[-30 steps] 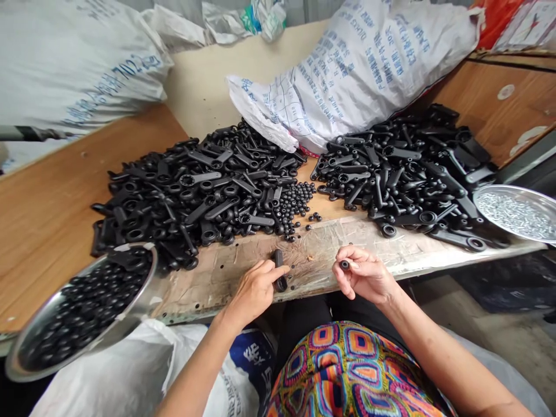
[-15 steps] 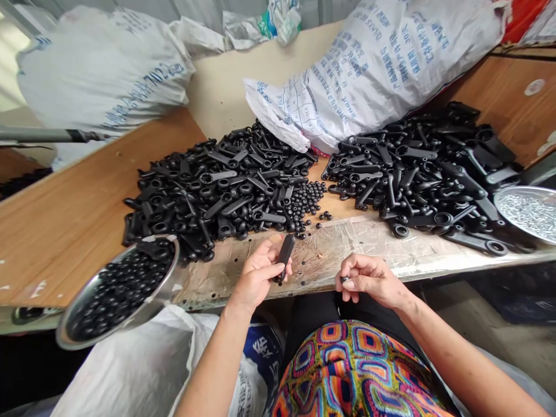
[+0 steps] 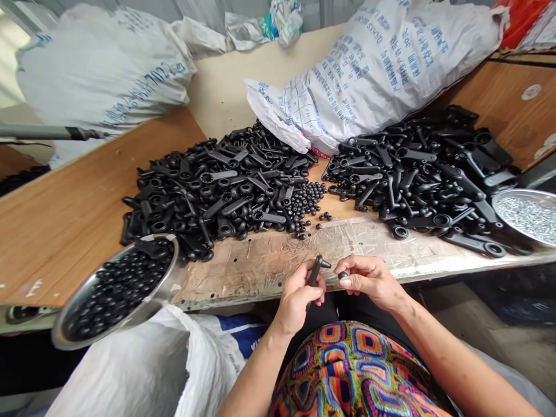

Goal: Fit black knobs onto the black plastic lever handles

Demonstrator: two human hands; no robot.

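Observation:
Between the thumb and fingers of my left hand (image 3: 299,295) is a black plastic crank handle (image 3: 317,271), its short peg pointing right. My right hand (image 3: 369,279) pinches a small black ball knob (image 3: 343,275), a short gap away from the peg's tip. Both hands are over the front edge of the bench, close together. Beyond them lie a heap of black crank handles (image 3: 226,185) and a scatter of loose black balls (image 3: 304,202). A second heap of black handles (image 3: 417,174) lies to the right.
A metal bowl of black balls (image 3: 173,272) tilts at the left front edge. On the right is a bowl of small silvery pins (image 3: 527,214). A printed white sack (image 3: 360,69) leans at the back, and another bulging sack (image 3: 104,69) stands back left. An open sack (image 3: 130,370) is below the bench.
My left hand has moved right and turned the crank handle, so its peg now shows toward my right hand. The ball in my right hand is more visible.

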